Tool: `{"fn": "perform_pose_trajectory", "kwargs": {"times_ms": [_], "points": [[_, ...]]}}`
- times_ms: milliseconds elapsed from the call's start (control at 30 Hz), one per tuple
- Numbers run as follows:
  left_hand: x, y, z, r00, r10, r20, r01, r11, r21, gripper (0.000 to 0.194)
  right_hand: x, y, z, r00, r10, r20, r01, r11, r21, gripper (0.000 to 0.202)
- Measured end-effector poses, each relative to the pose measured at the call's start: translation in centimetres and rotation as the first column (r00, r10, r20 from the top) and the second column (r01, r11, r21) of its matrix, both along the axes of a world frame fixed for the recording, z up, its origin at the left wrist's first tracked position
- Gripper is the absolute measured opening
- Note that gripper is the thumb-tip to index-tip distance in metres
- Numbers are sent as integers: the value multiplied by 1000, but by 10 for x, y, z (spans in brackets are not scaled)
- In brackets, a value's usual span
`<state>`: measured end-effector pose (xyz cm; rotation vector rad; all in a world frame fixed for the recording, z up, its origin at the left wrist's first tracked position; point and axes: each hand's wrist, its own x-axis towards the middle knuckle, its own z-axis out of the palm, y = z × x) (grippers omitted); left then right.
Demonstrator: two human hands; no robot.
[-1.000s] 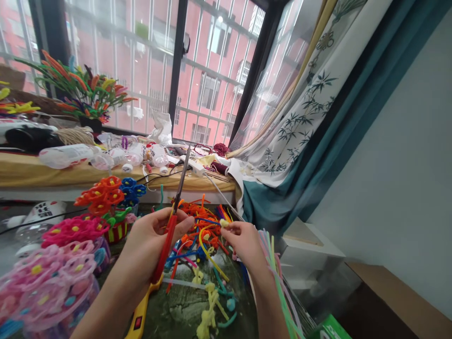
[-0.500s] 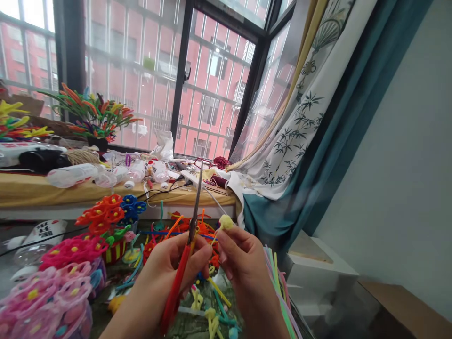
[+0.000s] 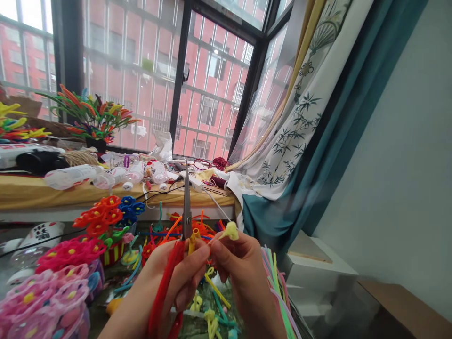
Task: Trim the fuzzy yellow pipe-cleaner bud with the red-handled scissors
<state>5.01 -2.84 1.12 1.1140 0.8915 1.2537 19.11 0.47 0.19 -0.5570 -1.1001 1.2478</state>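
Red-handled scissors point(image 3: 187, 202) rest in my left hand point(image 3: 189, 270), their blades together and pointing up. A yellow-orange curled piece point(image 3: 193, 241) sticks up beside the blades at the same hand's fingers. My right hand point(image 3: 240, 261) is closed in a pinch on a pale yellow fuzzy pipe-cleaner piece point(image 3: 231, 230), whose rounded head shows above the fingers. Both hands' fingertips meet at its thin end, and what lies between them is partly hidden. Below the hands lie several pale yellow knotted pipe-cleaner pieces point(image 3: 211, 320) and a yellow stem point(image 3: 218, 291).
Pink pipe-cleaner flowers point(image 3: 31, 296), magenta flowers point(image 3: 70, 249) and orange flowers point(image 3: 102, 212) stand at left. Loose pastel pipe cleaners point(image 3: 278, 282) lie right of my hands. Plastic bottles point(image 3: 72, 175) cover the sill, and a teal curtain point(image 3: 271, 212) hangs at right.
The scissors have swung more upright and shifted left in my left hand. The yellow piece's head has tipped to the right, and my fingertips have come together.
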Motion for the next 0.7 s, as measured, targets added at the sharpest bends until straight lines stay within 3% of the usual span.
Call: {"fn": "perform_pose_trajectory", "kwargs": {"times_ms": [200,367,700], "points": [[-2,6,-8,1000,-29,5,30,999,-24,73,-1,-1,-1,995,-87,-46,88,996,29,46],[-6,6,-5,999,23,-23,-22,999,41,72,1,1,-1,986,-144,-83,147,988,36,45],[-7,3,-1,986,-162,38,163,985,-48,72,0,0,-4,992,-108,-59,113,989,94,40]]}}
